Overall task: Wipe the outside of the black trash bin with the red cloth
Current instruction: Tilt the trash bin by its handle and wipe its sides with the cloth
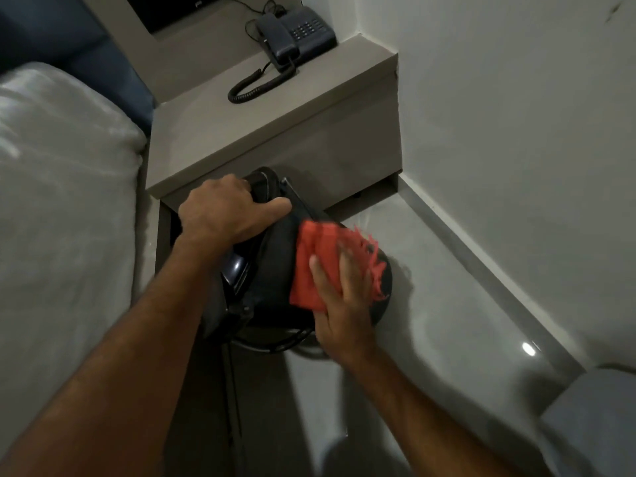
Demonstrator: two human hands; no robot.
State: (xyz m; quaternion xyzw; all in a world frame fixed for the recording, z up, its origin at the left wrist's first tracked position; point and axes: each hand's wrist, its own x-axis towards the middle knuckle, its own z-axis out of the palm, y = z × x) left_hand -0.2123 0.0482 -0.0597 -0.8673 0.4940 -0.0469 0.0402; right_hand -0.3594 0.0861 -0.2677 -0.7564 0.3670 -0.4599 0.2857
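Head view: left hand (pixel 223 211) fingers clamp black trash bin (pixel 275 270) top; right hand (pixel 344 290) flat, pressing red cloth (pixel 316 266) on bin. Nightstand (pixel 275 132) with phone (pixel 296 32) just behind, bed (pixel 62 201) left.

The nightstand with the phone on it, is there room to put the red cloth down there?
Yes. The nightstand top is bare in front of the telephone and its coiled cord, towards the bed. The floor beside the wall is bare too. Around the black trash bin it is crowded with both hands.
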